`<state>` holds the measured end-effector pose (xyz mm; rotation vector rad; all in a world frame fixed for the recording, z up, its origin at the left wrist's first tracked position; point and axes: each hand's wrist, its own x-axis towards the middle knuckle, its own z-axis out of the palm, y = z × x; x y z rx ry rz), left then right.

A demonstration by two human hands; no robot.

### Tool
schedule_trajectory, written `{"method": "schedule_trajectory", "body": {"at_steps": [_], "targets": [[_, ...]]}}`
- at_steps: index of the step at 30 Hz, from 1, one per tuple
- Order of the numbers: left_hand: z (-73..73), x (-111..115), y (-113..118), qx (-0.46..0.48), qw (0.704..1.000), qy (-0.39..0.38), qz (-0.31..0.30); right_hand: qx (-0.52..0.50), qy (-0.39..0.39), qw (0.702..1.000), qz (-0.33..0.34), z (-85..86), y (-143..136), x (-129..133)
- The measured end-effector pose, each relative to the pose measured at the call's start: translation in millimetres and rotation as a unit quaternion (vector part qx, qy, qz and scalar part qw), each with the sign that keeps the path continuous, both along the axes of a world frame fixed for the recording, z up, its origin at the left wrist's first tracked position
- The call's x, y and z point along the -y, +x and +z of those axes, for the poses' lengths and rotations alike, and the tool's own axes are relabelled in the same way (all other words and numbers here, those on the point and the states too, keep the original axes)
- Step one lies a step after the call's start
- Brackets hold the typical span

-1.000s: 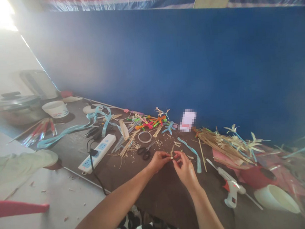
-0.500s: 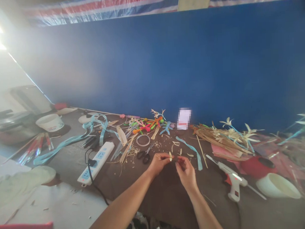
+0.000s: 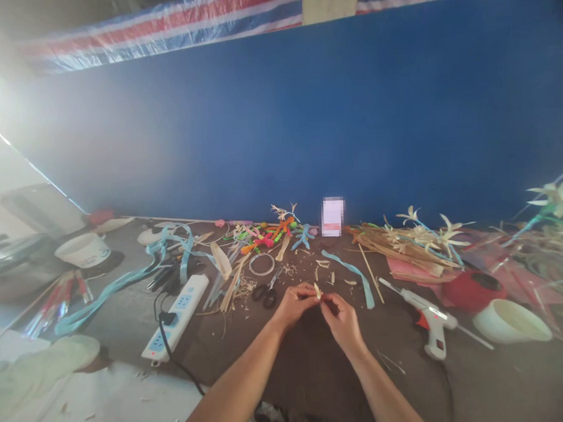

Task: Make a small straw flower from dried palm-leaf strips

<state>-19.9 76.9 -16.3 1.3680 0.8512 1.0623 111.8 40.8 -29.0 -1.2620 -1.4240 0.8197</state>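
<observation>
Just above the table's near middle, my left hand (image 3: 296, 307) pinches a small pale, petal-shaped piece (image 3: 317, 291) that points upward. My right hand (image 3: 343, 323) is closed too, its thumb and fingertips meeting the lower end of the same piece. Fingers cover that lower end, so its shape there is hidden. Several similar pale slivers (image 3: 323, 264) lie on the table beyond my hands. Black-handled scissors (image 3: 264, 293) rest left of my left hand, below a clear ring (image 3: 262, 264). A light-blue ribbon strip (image 3: 351, 271) lies past my right hand.
A white power strip (image 3: 177, 317) with a black plug and cord lies at left. To the right are a glue gun (image 3: 430, 319), a white cup (image 3: 511, 321) and dried husk flowers (image 3: 451, 233). Bright bendy figures (image 3: 266, 237) sit before the blue panel (image 3: 278, 125).
My hands have come together, the right fingertips moving left to the pale piece. The piece now stands more in front of both hands. The camera view has tilted slightly.
</observation>
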Motion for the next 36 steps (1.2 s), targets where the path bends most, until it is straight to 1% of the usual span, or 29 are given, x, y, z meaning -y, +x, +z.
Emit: {"method": "schedule_trajectory", "body": {"at_steps": [4,7,10,18,22,24,26,28,30,32,34,36], "targets": [[-2.6,-1,-1,-0.019,1.0,0.011,0.001,0.001,0.008,1.0,-0.005,2.6,-1,1],[-3.9,-2,-2,-0.021,1.0,0.001,0.014,0.004,0.01,1.0,-0.007,4.4,-2,1],[-3.3,-1,-2,-0.011,1.0,-0.01,0.026,0.018,0.015,1.0,-0.014,4.0,-2,2],[2.1,0,0,0.013,0.999,-0.022,0.02,0.057,0.036,0.998,-0.01,-1.4,-2,0],[1.8,-1,-1,0.028,0.999,-0.025,0.025,0.047,0.032,0.998,-0.004,1.0,-4,2],[0.2,-2,-2,0.046,0.998,-0.034,0.037,0.032,0.032,0.999,-0.001,1.6,-5,4],[-1.9,-3,-2,0.062,0.995,-0.048,0.055,0.02,0.034,0.999,-0.017,0.3,-4,4],[-4.2,-3,-3,0.07,0.993,-0.062,0.069,0.025,0.037,0.998,-0.053,-1.8,0,2],[-6.2,-4,-2,0.072,0.992,-0.079,0.074,0.063,0.044,0.993,-0.092,-2.8,8,-4],[-8.0,-4,-2,0.071,0.991,-0.09,0.071,0.139,0.053,0.982,-0.113,-1.1,21,-13],[-9.4,-4,-1,0.069,0.991,-0.094,0.071,0.246,0.051,0.961,-0.114,2.8,35,-25],[-10.4,-4,0,0.066,0.991,-0.093,0.072,0.343,0.043,0.932,-0.11,6.9,45,-38]]}}
